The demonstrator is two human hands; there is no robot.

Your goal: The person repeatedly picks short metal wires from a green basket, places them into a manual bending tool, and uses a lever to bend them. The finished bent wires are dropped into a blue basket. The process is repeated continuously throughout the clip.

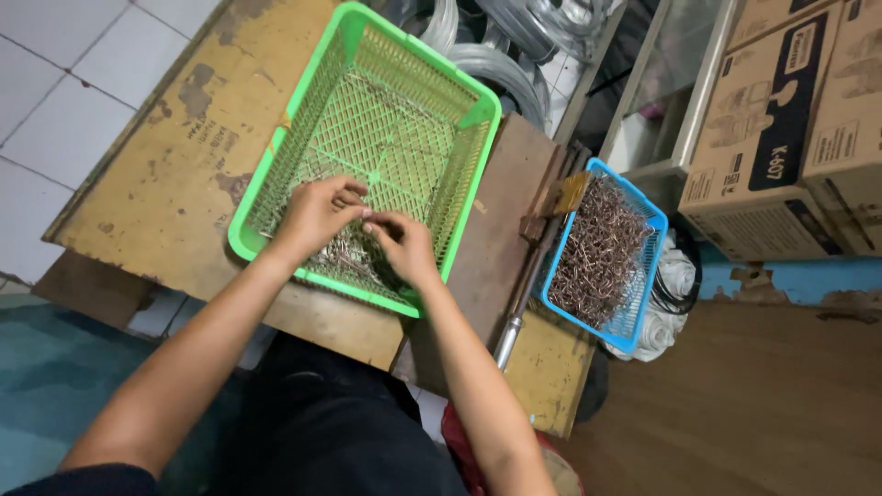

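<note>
A small heap of thin silvery metal wire pieces lies in the near corner of the green plastic mesh basket — both hands meet over it. The left hand and right hand pinch pieces between closed fingertips. The basket sits on a scuffed yellow worktop; beside it, a blue plastic mesh basket holds brownish bent wire pieces.

Soft, even indoor light, moderately bright
No harsh shadows or glare; wide-angle bending at the edges, and slight softness over the fine detail
</note>
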